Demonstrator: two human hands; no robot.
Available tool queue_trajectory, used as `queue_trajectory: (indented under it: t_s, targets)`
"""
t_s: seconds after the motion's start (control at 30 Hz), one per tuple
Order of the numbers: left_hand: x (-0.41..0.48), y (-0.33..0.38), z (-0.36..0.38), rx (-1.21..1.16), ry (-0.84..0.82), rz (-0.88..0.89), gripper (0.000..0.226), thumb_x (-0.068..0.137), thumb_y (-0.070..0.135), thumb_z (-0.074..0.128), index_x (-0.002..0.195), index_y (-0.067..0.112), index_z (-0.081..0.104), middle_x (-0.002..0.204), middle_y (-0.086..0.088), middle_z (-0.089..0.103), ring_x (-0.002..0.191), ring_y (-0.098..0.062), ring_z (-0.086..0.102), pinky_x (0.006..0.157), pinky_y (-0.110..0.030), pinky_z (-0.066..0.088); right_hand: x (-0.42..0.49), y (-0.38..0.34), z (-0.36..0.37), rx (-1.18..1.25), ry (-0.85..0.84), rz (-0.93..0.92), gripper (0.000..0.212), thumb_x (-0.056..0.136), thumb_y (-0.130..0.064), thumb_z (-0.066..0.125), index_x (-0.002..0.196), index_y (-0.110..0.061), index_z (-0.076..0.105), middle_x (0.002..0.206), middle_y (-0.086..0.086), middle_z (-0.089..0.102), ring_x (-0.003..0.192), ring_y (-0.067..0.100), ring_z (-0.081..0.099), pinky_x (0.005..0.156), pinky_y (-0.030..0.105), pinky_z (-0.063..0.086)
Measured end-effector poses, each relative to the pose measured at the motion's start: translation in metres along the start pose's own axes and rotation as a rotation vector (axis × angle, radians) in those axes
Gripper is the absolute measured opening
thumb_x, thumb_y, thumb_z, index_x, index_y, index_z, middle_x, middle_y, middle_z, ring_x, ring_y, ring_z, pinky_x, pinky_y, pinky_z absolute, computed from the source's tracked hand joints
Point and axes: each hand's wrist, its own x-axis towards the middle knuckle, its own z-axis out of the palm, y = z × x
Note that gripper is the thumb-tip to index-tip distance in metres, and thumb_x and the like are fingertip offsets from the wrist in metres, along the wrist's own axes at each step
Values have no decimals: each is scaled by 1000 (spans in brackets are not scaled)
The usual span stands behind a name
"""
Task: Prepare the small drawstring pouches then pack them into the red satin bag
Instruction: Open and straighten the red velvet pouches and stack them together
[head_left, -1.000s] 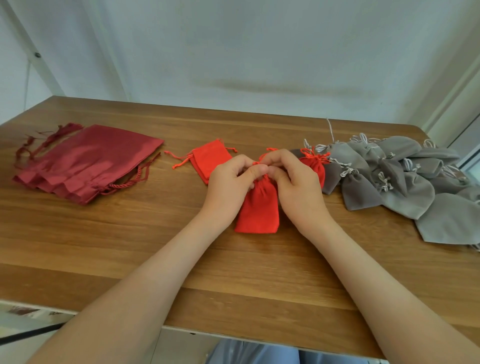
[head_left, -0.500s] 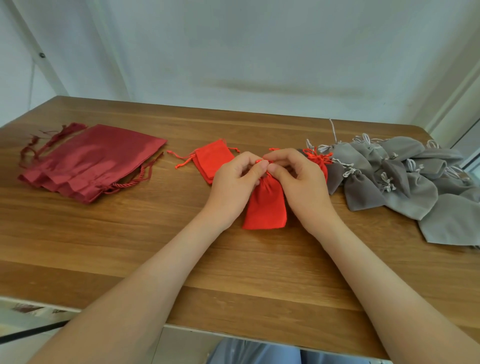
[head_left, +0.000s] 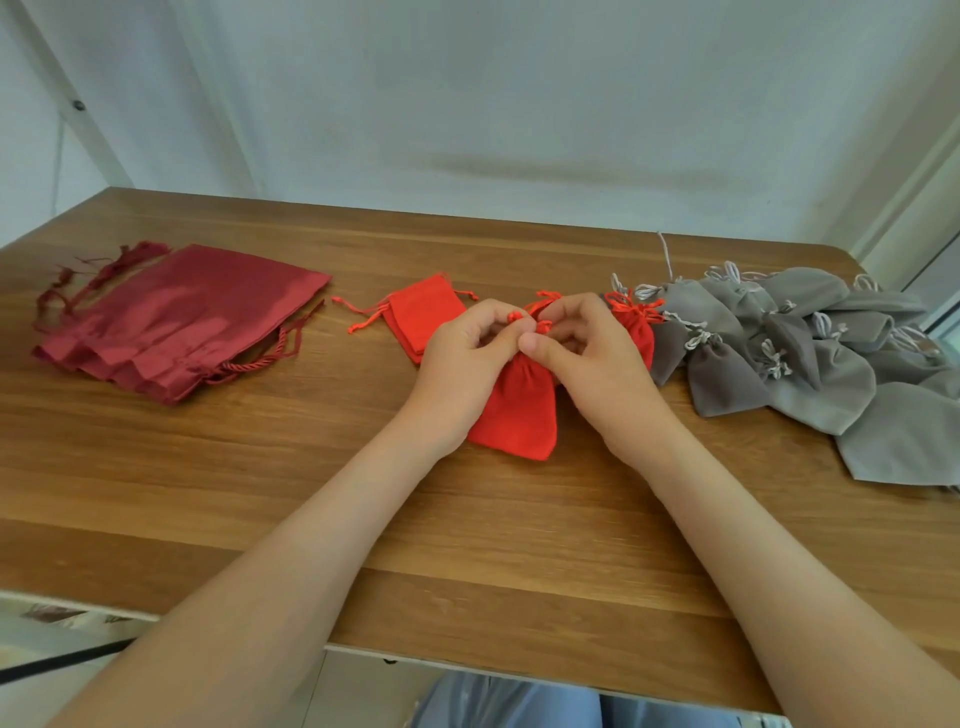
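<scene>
A small red drawstring pouch lies on the wooden table in the middle, its gathered neck pointing away from me. My left hand and my right hand meet at that neck, and each pinches the pouch's red cord between thumb and fingertips. A flat red pouch lies just left of my hands. Another red pouch with a tied neck shows behind my right hand. The dark red satin bag lies flat at the far left with its cords trailing.
A heap of several grey drawstring pouches covers the right side of the table up to its right edge. A white wall stands behind the table. The table's near edge runs below my forearms.
My hands have kept working the cord at the pouch's neck. The thumbs have parted a little and a loop of red cord now shows between the fingertips. The pouch has stayed in place.
</scene>
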Motion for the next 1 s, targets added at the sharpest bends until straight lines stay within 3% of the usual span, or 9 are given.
queue_trajectory:
  t_s: [0.1, 0.27, 0.47, 0.57, 0.7, 0.87, 1.0]
  targets:
    - [0, 0, 0, 24, 16, 31, 15, 90, 13, 61, 81, 24, 67, 75, 15, 66, 77, -4, 59, 78, -25, 45, 2, -1, -4, 84, -106, 105, 11, 87, -3, 63, 92, -13, 64, 80, 4, 64, 71, 9, 58, 65, 19, 46]
    - [1, 0, -3, 58, 20, 33, 15, 89, 15, 63, 79, 24, 70, 72, 13, 66, 76, -5, 60, 82, -32, 46, 1, -5, -5, 117, -84, 150, 14, 88, 0, 59, 78, -8, 65, 69, 5, 58, 62, 12, 52, 56, 21, 42]
    - [3, 10, -6, -172, -104, -153, 16, 89, 10, 60, 78, 15, 70, 70, 7, 64, 71, -7, 58, 73, -23, 46, 2, -7, -7, 91, -105, 171, 17, 92, -1, 55, 80, -8, 65, 73, 6, 59, 66, 14, 55, 60, 23, 45]
    - [5, 15, -9, -169, -216, -201, 15, 90, 9, 57, 81, 15, 68, 70, 9, 65, 69, -4, 58, 67, -16, 45, 2, -6, -9, 78, -93, 176, 14, 92, -3, 55, 84, -7, 66, 79, 10, 62, 72, 19, 57, 65, 27, 46]
    - [6, 16, -13, -70, -239, -167, 12, 87, 6, 61, 84, 12, 70, 77, 9, 71, 82, -3, 62, 77, -13, 46, 3, 0, -7, -11, -30, 138, 19, 90, -8, 60, 73, -17, 65, 76, 8, 64, 73, 17, 55, 69, 32, 42]
    - [5, 16, -15, -16, -202, -149, 14, 83, 2, 67, 79, 15, 71, 78, 4, 72, 81, -7, 64, 78, -18, 48, 6, 5, -5, -178, 36, 38, 23, 89, -14, 60, 69, -24, 62, 71, -3, 62, 71, 11, 54, 69, 29, 40]
    - [5, 17, -16, 71, -197, -156, 17, 82, 1, 68, 74, 15, 66, 76, 2, 70, 77, -8, 62, 79, -24, 50, 4, 2, -4, -280, 34, -23, 20, 89, -12, 60, 73, -24, 60, 73, -9, 61, 72, 6, 54, 65, 16, 39]
